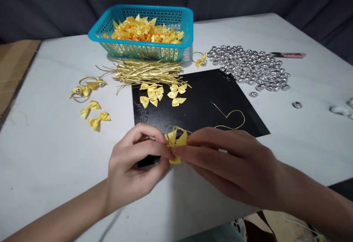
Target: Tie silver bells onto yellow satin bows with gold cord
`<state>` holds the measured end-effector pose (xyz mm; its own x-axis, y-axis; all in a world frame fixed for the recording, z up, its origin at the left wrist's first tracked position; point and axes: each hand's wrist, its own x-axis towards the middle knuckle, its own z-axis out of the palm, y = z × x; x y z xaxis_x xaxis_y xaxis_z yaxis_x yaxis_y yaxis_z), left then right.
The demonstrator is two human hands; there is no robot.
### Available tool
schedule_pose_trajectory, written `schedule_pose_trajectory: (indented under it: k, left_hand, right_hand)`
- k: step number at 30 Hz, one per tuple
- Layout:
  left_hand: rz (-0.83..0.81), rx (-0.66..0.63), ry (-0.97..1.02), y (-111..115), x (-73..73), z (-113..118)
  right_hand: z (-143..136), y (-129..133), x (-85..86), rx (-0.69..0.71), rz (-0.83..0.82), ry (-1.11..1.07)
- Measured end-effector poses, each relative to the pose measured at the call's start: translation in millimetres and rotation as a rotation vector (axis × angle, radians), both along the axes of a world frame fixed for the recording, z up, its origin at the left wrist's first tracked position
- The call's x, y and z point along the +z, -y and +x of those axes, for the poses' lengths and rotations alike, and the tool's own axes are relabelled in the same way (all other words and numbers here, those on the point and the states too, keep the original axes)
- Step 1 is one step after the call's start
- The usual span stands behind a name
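Between both hands, above the near edge of a black mat (pixel 201 95), is a yellow ribbon bow (pixel 176 139) with a loop of gold cord at its top. My left hand (pixel 139 157) pinches it from the left, thumb and fingers closed. From the right, my right hand (pixel 228 161) has its fingertips pressed on the bow's middle, which they partly hide. A yellow thread (pixel 244 119) trails from behind the right hand across the mat to a needle (pixel 219 109). Several loose yellow bows (pixel 149 93) lie on the mat beyond the hands.
A blue basket (pixel 140 44) full of yellow bows stands at the back, behind a bundle of gold cords (pixel 147 71). Silver bells (pixel 250 65) are heaped at right, beside pink-handled snippers (pixel 292 55). Bows with cord loops and bells (pixel 82 91) lie on the white table (pixel 55 154) at left.
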<state>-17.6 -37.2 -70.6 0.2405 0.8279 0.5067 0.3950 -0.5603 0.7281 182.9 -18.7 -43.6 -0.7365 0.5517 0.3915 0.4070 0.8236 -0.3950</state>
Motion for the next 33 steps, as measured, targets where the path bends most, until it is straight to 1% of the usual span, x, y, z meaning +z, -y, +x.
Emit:
schedule_pose_trajectory:
  k: [4, 8, 12, 17, 22, 24, 27, 31, 33]
  left_hand:
    - [-0.001, -0.03, 0.013, 0.8, 0.2, 0.2]
    - [-0.003, -0.026, 0.028, 0.9, 0.3, 0.7]
    - [-0.005, -0.038, 0.042, 1.5, 0.0, 0.8]
    - [-0.001, -0.033, 0.038, 1.9, 0.0, 1.5]
    - [-0.031, -0.027, 0.061, 1.8, -0.2, 1.6]
    - [-0.044, -0.037, 0.077, 1.5, -0.1, 1.6]
    - [-0.057, -0.049, 0.084, 0.9, 0.1, 1.7]
    - [-0.058, -0.057, 0.093, 0.1, -0.2, 1.8]
    - [-0.053, -0.06, 0.094, 0.1, -0.4, 1.5]
  right_hand:
    - [2.2, -7.7, -6.8, 0.031, -0.109, -0.022]
    - [1.6, -12.1, -7.4, 0.066, -0.224, -0.099]
    - [-0.7, -12.4, -5.9, 0.074, -0.259, -0.21]
    - [-2.4, -13.0, -4.6, 0.036, -0.277, -0.058]
    - [-5.9, -12.4, -5.5, 0.039, -0.151, 0.09]
    - [-7.7, -12.2, -6.8, 0.054, -0.163, 0.115]
    - [-10.4, -13.2, -8.4, 0.084, -0.309, 0.051]
    - [-13.4, -14.4, -8.2, 0.111, -0.499, -0.111]
    - [-14.4, -13.8, -8.3, 0.1, -0.625, -0.199]
